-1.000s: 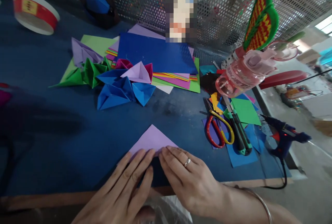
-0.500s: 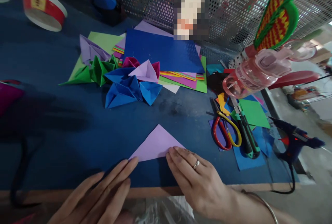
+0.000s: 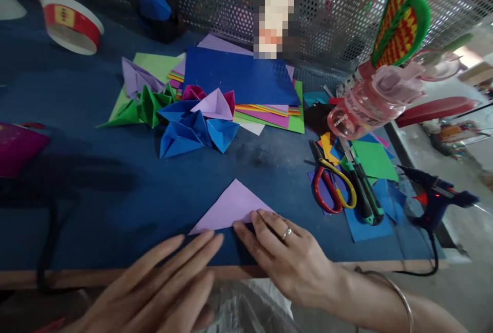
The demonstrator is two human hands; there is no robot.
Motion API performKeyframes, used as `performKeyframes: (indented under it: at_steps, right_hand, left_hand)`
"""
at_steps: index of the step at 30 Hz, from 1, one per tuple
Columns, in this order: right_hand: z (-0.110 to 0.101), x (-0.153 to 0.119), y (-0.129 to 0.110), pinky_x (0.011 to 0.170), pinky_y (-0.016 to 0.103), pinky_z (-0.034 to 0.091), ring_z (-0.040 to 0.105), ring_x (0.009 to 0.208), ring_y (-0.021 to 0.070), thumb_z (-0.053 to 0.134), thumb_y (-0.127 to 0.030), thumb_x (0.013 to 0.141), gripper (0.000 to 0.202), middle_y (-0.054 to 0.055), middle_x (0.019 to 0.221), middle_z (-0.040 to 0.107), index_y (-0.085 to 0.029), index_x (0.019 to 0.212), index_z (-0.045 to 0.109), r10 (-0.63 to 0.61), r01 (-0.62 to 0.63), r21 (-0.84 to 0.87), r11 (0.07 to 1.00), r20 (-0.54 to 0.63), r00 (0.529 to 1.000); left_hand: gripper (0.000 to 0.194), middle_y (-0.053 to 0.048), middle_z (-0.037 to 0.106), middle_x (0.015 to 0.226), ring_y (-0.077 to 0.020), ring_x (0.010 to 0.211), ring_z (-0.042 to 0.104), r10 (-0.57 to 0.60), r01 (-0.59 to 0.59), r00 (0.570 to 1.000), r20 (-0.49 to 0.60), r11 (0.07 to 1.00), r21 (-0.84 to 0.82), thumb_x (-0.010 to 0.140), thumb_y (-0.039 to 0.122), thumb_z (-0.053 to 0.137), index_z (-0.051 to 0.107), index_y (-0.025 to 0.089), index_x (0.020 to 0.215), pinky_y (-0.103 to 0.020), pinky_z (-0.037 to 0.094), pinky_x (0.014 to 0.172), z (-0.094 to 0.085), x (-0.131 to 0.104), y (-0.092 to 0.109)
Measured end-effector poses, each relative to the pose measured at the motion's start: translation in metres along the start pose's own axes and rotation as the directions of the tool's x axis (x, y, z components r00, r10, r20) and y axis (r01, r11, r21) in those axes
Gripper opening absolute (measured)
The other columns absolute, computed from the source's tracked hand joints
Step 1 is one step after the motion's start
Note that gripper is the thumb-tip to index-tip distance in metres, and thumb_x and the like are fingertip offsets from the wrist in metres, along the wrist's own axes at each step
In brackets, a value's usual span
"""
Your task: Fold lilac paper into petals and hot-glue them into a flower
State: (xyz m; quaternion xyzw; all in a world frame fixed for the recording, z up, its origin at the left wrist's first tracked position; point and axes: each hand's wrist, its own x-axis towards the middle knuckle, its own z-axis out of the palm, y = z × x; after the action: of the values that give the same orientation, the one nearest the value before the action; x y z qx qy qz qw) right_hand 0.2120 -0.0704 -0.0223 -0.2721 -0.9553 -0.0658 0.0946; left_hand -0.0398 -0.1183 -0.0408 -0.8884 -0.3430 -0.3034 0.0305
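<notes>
A lilac sheet of paper (image 3: 233,207), folded into a triangle, lies near the table's front edge with its peak pointing away from me. My right hand (image 3: 287,253), wearing a ring, presses bunched fingertips on the paper's right part, and its thumb rests at the lower edge. Just below the paper's left corner is my left hand (image 3: 165,276), fingers stretched out and holding nothing. Beyond the paper sit folded paper pieces: blue ones (image 3: 184,135), green ones (image 3: 148,107) and a pale lilac one (image 3: 215,104).
A stack of coloured paper with a dark blue sheet (image 3: 239,76) on top lies at the back. To the right are scissors (image 3: 334,184), a utility knife (image 3: 364,189), a pink bottle (image 3: 370,104) and a glue gun (image 3: 437,197). A red-and-white bowl (image 3: 73,24) stands at back left.
My left hand has come off the paper's left corner and shifted right and nearer to me. My right thumb has moved left along the lower edge; its fingertips stay on the paper.
</notes>
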Motion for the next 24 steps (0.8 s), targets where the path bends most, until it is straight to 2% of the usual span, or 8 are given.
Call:
performKeyframes:
  at_steps: [1, 2, 4, 8, 12, 18, 24]
  right_hand:
    - [0.000, 0.000, -0.001, 0.092, 0.033, 0.052, 0.058, 0.110, 0.0242, 0.032, -0.017, 0.098, 0.044, 0.010, 0.121, 0.064, -0.009, 0.137, 0.051, 0.002, -0.002, -0.016, 1.000, 0.009, 1.000]
    - [0.000, 0.001, -0.001, 0.091, 0.033, 0.052, 0.058, 0.109, 0.0242, 0.033, -0.019, 0.098, 0.044, 0.010, 0.120, 0.064, -0.009, 0.137, 0.052, 0.001, -0.001, -0.029, 1.000, 0.012, 1.000]
    - [0.000, 0.003, -0.003, 0.090, 0.033, 0.052, 0.058, 0.107, 0.0242, 0.037, -0.020, 0.098, 0.041, 0.010, 0.118, 0.063, -0.008, 0.133, 0.055, 0.008, -0.008, -0.047, 0.999, 0.005, 1.000]
    - [-0.001, 0.006, -0.004, 0.092, 0.034, 0.051, 0.057, 0.105, 0.0233, 0.040, -0.022, 0.098, 0.038, 0.011, 0.116, 0.062, -0.007, 0.127, 0.059, 0.005, -0.006, -0.030, 1.000, -0.006, 1.000]
    - [0.001, 0.006, -0.005, 0.096, 0.036, 0.050, 0.055, 0.110, 0.0243, 0.040, -0.023, 0.098, 0.034, 0.009, 0.116, 0.063, -0.010, 0.120, 0.063, 0.002, -0.002, 0.005, 1.000, -0.059, 0.998]
    - [0.004, 0.004, -0.004, 0.097, 0.039, 0.050, 0.056, 0.111, 0.0254, 0.039, -0.021, 0.097, 0.036, 0.010, 0.119, 0.064, -0.006, 0.120, 0.063, -0.002, 0.010, 0.066, 0.998, -0.120, 0.993]
    - [0.000, -0.006, 0.002, 0.098, 0.038, 0.050, 0.052, 0.119, 0.0262, 0.038, -0.019, 0.097, 0.039, 0.010, 0.126, 0.062, -0.004, 0.126, 0.059, 0.006, -0.005, 0.031, 1.000, -0.049, 0.999]
  left_hand:
    - [0.022, -0.015, 0.065, 0.127, -0.0270, 0.124, 0.057, 0.081, -0.081, 0.997, 0.019, 0.997, -0.012, 0.089, 0.023, 0.058, 0.062, 0.011, 0.108, -0.045, 0.043, 0.109, 0.003, 0.007, 0.000]
    - [0.023, -0.016, 0.067, 0.122, -0.0280, 0.124, 0.057, 0.108, -0.108, 0.994, 0.005, 0.994, -0.024, 0.090, 0.023, 0.057, 0.061, 0.010, 0.108, -0.045, 0.044, 0.107, 0.006, 0.013, 0.000]
    - [0.026, -0.018, 0.068, 0.119, -0.0292, 0.123, 0.057, 0.108, -0.109, 0.990, 0.090, 0.994, 0.004, 0.089, 0.021, 0.059, 0.060, 0.007, 0.111, -0.044, 0.047, 0.104, 0.011, 0.022, -0.001]
    - [0.026, -0.019, 0.071, 0.109, -0.0283, 0.114, 0.063, 0.130, -0.133, 0.990, 0.046, 0.989, 0.061, 0.090, 0.020, 0.059, 0.060, 0.003, 0.110, -0.043, 0.049, 0.100, 0.014, 0.028, -0.006]
    - [0.026, -0.017, 0.074, 0.097, -0.0278, 0.099, 0.069, 0.213, -0.222, 0.974, 0.074, 0.963, 0.151, 0.094, 0.024, 0.053, 0.062, 0.003, 0.108, -0.044, 0.051, 0.093, 0.013, 0.035, -0.006]
    - [0.031, -0.015, 0.076, 0.089, -0.0266, 0.088, 0.071, 0.241, -0.249, 0.969, 0.061, 0.943, 0.222, 0.097, 0.028, 0.047, 0.063, 0.003, 0.107, -0.043, 0.050, 0.090, 0.016, 0.046, -0.002]
    - [0.029, -0.016, 0.075, 0.092, -0.0277, 0.093, 0.070, 0.188, -0.205, 0.977, 0.100, 0.956, 0.208, 0.096, 0.028, 0.049, 0.064, 0.005, 0.104, -0.043, 0.049, 0.095, 0.016, 0.041, 0.002]
